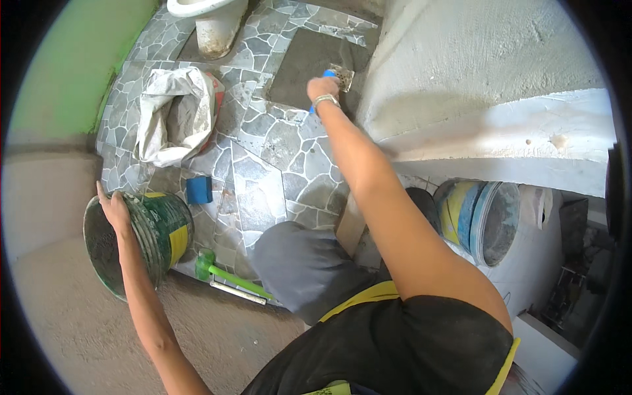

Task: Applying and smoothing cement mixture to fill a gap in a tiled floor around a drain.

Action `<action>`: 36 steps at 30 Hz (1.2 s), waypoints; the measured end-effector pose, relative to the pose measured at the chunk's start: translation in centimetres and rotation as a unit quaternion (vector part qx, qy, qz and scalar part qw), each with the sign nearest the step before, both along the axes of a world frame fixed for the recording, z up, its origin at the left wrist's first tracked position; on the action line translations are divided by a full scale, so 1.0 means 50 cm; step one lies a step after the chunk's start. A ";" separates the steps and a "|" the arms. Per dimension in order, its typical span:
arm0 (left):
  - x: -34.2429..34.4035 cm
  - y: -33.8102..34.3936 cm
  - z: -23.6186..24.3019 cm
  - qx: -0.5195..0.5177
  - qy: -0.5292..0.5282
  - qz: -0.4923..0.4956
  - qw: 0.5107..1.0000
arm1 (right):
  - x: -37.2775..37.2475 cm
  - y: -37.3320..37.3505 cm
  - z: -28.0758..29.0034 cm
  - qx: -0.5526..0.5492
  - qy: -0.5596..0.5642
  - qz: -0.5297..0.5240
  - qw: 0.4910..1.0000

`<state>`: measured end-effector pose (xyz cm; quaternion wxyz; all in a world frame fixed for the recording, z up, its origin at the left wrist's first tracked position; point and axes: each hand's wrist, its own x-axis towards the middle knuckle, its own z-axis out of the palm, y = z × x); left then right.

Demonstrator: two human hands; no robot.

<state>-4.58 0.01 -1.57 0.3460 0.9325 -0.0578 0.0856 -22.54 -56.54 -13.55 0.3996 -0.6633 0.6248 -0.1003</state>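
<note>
My right hand [322, 87] is closed round the blue handle of a trowel. The trowel's speckled metal blade [343, 78] lies against a dark grey patch of wet-looking mortar [293, 69] in the tiled floor. On the left, a green bucket with a yellow patch [155, 227] leans over, its mouth facing left and its inner wall coated grey. My left hand [114, 209] grips the bucket's upper rim, one finger stretched out past it.
An open white sack [153, 125] of grey powder stands on the stone-pattern tiles. Nearby are a blue block [199, 189] and a green-handled mallet [205, 263]. A toilet bowl [214, 33] stands at the far end. Stacked buckets [484, 220] lie beyond the right wall [461, 72].
</note>
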 end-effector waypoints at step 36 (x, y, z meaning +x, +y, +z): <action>0.000 0.002 0.006 0.000 -0.014 -0.030 0.999 | -0.274 0.195 -0.112 0.051 0.002 0.071 0.996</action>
